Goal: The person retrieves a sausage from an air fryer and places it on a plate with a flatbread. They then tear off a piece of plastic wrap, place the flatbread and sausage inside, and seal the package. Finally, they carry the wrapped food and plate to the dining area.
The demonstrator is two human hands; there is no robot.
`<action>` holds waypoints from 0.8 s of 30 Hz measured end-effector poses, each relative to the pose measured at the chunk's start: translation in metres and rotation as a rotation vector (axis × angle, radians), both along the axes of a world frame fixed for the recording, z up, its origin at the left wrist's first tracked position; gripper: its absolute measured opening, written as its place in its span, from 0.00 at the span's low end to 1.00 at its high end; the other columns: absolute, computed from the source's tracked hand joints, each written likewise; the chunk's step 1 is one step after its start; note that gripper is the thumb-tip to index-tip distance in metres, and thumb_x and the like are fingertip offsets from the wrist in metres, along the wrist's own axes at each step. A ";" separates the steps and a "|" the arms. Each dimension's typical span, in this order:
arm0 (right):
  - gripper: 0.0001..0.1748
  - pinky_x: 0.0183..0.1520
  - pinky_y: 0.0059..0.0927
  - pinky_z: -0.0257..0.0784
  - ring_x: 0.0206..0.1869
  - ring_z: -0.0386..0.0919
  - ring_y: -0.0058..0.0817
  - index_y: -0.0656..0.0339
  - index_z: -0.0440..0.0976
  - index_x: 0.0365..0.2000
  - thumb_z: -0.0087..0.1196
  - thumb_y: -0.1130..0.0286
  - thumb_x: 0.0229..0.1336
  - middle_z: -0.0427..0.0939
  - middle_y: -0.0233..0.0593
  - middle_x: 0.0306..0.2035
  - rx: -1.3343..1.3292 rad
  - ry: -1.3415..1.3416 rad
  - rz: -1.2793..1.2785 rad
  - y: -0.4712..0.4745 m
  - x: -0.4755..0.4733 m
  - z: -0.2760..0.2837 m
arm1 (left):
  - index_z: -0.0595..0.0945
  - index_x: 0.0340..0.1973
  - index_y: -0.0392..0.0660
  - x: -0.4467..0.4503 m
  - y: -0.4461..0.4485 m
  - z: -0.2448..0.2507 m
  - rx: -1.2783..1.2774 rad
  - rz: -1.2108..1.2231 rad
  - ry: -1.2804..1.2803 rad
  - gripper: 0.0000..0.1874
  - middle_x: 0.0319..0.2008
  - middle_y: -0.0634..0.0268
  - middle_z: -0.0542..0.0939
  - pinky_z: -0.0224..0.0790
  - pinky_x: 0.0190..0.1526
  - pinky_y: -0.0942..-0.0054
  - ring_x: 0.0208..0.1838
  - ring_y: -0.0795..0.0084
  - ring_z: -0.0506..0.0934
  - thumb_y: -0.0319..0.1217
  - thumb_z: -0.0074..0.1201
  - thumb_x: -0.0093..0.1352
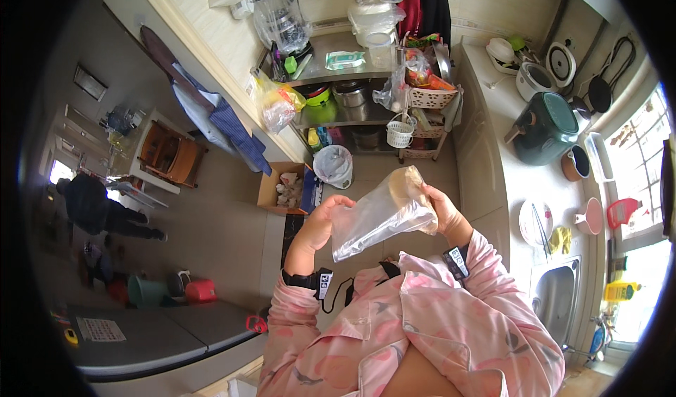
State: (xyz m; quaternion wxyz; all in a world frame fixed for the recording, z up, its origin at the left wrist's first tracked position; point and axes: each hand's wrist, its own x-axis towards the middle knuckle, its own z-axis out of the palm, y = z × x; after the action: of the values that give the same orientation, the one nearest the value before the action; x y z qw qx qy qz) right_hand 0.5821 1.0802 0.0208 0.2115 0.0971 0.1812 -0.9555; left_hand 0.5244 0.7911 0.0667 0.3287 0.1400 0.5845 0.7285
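Observation:
Between my hands a clear plastic bag is stretched out in front of my chest. My left hand grips the bag's loose, flat end. At the other end my right hand holds the bag around a pale yellowish-brown item, which sits inside the plastic. What that item is cannot be made out through the film. Both wrists wear black bands with printed tags.
Ahead, a metal shelf rack holds pots and wrapped appliances. A lined bin and a cardboard box stand below. On the right counter are a dark green air fryer, a plate and a sink. A person is far left.

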 end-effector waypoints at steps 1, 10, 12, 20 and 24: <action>0.24 0.46 0.40 0.75 0.39 0.79 0.37 0.66 0.66 0.49 0.51 0.60 0.56 0.77 0.47 0.40 -0.008 -0.013 0.004 0.001 0.002 -0.001 | 0.73 0.44 0.41 0.000 0.001 -0.001 -0.033 0.013 -0.003 0.15 0.42 0.64 0.75 0.66 0.47 0.80 0.46 0.77 0.73 0.16 0.43 0.62; 0.32 0.43 0.31 0.77 0.41 0.78 0.28 0.61 0.60 0.55 0.59 0.67 0.51 0.74 0.41 0.43 0.213 0.100 0.025 0.011 0.011 -0.017 | 0.75 0.28 0.43 -0.018 0.004 -0.008 0.114 0.585 0.194 0.04 0.28 0.65 0.77 0.61 0.22 0.83 0.21 0.80 0.70 0.21 0.49 0.65; 0.30 0.41 0.30 0.77 0.38 0.78 0.28 0.61 0.60 0.55 0.58 0.68 0.52 0.75 0.40 0.42 0.211 0.073 -0.009 0.004 0.013 -0.025 | 0.75 0.29 0.42 -0.023 -0.003 -0.005 0.259 0.657 0.169 0.04 0.30 0.63 0.78 0.61 0.22 0.82 0.22 0.79 0.71 0.20 0.48 0.65; 0.19 0.38 0.32 0.77 0.33 0.79 0.31 0.62 0.70 0.44 0.53 0.60 0.57 0.79 0.41 0.34 -0.029 0.021 -0.111 0.014 0.008 -0.036 | 0.71 0.45 0.42 -0.020 -0.013 -0.034 0.074 0.628 -0.149 0.14 0.39 0.62 0.74 0.71 0.37 0.76 0.33 0.72 0.74 0.20 0.44 0.64; 0.20 0.40 0.34 0.77 0.34 0.79 0.32 0.62 0.71 0.43 0.52 0.57 0.57 0.79 0.40 0.36 0.010 -0.110 -0.291 0.015 0.000 -0.032 | 0.70 0.55 0.43 0.003 0.000 -0.058 -0.481 -0.161 -0.155 0.23 0.46 0.64 0.77 0.65 0.50 0.75 0.48 0.72 0.74 0.31 0.53 0.65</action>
State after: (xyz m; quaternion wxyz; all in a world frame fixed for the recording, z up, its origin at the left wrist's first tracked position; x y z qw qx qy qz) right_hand 0.5820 1.0951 -0.0108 0.0797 0.1757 0.1582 -0.9684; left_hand 0.5271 0.7912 0.0086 0.4535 0.0476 0.7008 0.5487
